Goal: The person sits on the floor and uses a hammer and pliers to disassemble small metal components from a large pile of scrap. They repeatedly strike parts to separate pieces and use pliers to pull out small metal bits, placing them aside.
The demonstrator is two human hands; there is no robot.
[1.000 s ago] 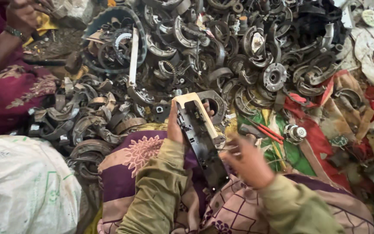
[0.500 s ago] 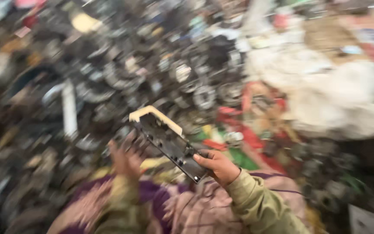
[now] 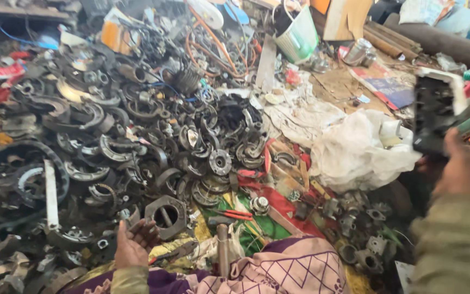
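Head view, seated before a heap of scrap metal parts. My right hand (image 3: 463, 166) is raised at the far right, its grip clamped on the lower end of a dark, flat rectangular plate (image 3: 435, 111) held upright in the air beside a crumpled white plastic sheet (image 3: 354, 147). My left hand (image 3: 134, 245) hovers low with fingers spread apart, holding nothing, just beside a hexagonal metal housing (image 3: 165, 215). A patterned purple cloth (image 3: 284, 272) covers my lap.
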